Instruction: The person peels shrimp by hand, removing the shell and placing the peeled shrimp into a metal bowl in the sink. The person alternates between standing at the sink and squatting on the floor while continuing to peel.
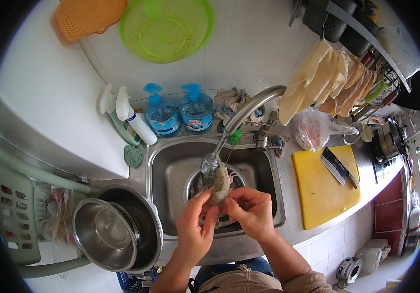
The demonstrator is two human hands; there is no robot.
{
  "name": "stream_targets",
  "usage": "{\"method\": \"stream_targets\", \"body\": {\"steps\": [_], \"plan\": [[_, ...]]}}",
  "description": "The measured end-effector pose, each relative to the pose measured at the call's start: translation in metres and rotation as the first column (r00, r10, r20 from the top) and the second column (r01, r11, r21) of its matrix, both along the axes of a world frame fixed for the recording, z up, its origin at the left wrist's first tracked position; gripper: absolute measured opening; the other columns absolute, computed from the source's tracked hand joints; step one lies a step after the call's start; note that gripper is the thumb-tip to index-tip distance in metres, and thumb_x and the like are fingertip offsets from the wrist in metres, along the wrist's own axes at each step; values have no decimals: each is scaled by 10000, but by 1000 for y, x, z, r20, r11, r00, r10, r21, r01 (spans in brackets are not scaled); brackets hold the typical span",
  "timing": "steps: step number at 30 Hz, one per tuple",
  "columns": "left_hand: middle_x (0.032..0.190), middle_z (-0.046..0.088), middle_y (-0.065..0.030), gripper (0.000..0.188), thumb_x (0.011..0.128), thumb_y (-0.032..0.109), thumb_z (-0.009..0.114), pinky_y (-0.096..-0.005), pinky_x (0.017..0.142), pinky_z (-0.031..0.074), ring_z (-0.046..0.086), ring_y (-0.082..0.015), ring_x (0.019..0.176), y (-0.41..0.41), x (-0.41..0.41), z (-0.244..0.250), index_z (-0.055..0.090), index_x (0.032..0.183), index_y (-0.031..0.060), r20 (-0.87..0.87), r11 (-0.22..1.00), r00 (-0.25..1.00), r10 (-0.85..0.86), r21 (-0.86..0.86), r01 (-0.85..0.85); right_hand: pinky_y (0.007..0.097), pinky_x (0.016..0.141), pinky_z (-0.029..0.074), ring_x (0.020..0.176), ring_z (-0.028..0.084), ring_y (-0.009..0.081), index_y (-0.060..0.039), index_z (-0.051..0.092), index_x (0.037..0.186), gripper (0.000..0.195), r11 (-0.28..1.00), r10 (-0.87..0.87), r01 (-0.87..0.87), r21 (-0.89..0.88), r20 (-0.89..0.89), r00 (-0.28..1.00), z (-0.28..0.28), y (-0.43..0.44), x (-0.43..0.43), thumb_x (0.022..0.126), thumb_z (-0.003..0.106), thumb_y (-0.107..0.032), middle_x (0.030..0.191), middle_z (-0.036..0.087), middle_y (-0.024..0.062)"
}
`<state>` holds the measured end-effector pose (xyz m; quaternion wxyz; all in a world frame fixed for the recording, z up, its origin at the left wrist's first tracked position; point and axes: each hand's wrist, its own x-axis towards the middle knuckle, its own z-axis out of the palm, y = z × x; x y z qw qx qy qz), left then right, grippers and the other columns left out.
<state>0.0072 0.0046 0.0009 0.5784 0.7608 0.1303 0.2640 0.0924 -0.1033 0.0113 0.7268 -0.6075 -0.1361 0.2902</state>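
Observation:
A raw whole shrimp (221, 185) is held over the sink by both hands, its narrow end pointing up beside the faucet head (209, 164). My left hand (199, 219) pinches it between thumb and fingers from the left. From the right, my right hand (250, 210) grips its lower part with thumb and forefinger. Under the hands a round metal bowl (188, 186) stands in the stainless steel sink (166, 175); more shrimp show in it, partly hidden by the hands.
At right lies a yellow cutting board (327, 197) with a cleaver (336, 166). Behind it sits a tied plastic bag (310, 132). Two blue pump bottles (196, 113) and a white spray bottle (140, 128) stand behind the sink. Metal bowls (104, 234) are stacked at left.

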Motion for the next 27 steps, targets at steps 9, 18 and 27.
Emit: {"method": "stream_targets", "body": {"steps": [9, 18, 27], "plan": [[953, 593, -84, 342, 906, 108, 513, -236, 678, 448, 539, -116, 754, 14, 0, -1, 461, 1206, -47, 164, 501, 952, -259, -820, 277, 173, 535, 415, 631, 543, 52, 29, 587, 902, 103, 1000, 25, -24, 15, -70, 997, -4, 2, 6, 840, 586, -54, 740, 613, 31], [961, 598, -88, 349, 881, 27, 527, -245, 686, 500, 595, -130, 791, 5, 3, 6, 473, 1222, -26, -17, 972, 996, -85, -221, 79, 189, 603, 463, 699, 572, 63, 52, 578, 918, 147, 995, 91, -89, 36, -46, 995, -1, 3, 4, 815, 622, -43, 780, 605, 34], [913, 599, -80, 369, 879, 83, 549, -230, 626, 458, 575, -130, 739, 14, -4, 7, 479, 1228, -17, -22, 748, 975, -221, -645, 155, 183, 552, 451, 648, 553, 37, 47, 606, 885, 115, 987, -21, 48, -152, 180, 984, 7, 3, 7, 793, 612, -22, 706, 605, 17]]}}
